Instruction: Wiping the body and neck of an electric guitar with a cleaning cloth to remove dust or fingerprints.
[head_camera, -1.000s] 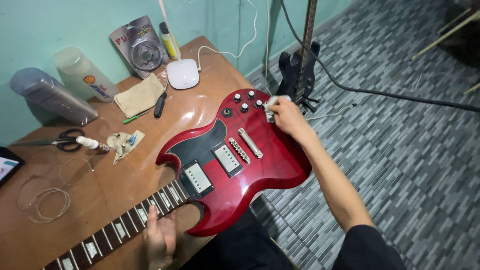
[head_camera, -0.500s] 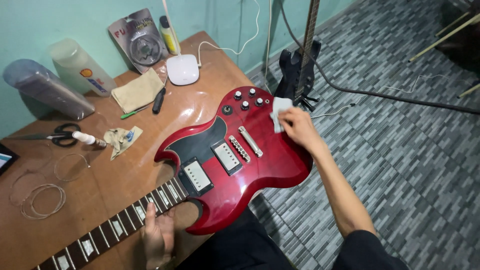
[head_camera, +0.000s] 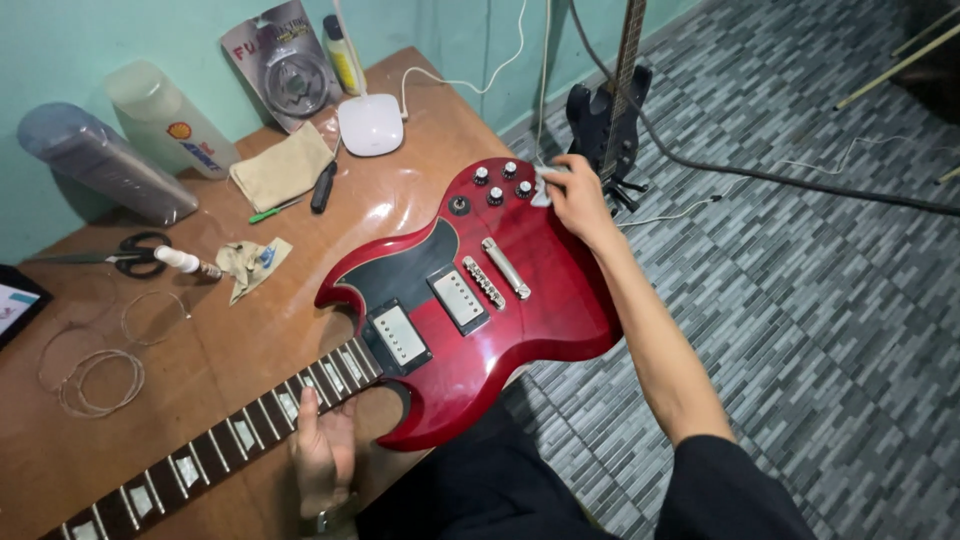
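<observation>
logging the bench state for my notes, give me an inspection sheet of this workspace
surface: brown wooden table, glossy, set against a teal wall.
job's things: red electric guitar lying face up, no strings visible, body overhanging the table edge; small white cloth by the control knobs.
clutter: scissors, crumpled rag, coiled strings, tan cloth, black-handled tool, two plastic bottles, blister pack.
hands: right hand presses the white cloth on the body; left hand under the neck.
cables: white cable from a white round device; black cable across the floor.
surroundings: grey patterned tile floor; dark guitar on a stand.
</observation>
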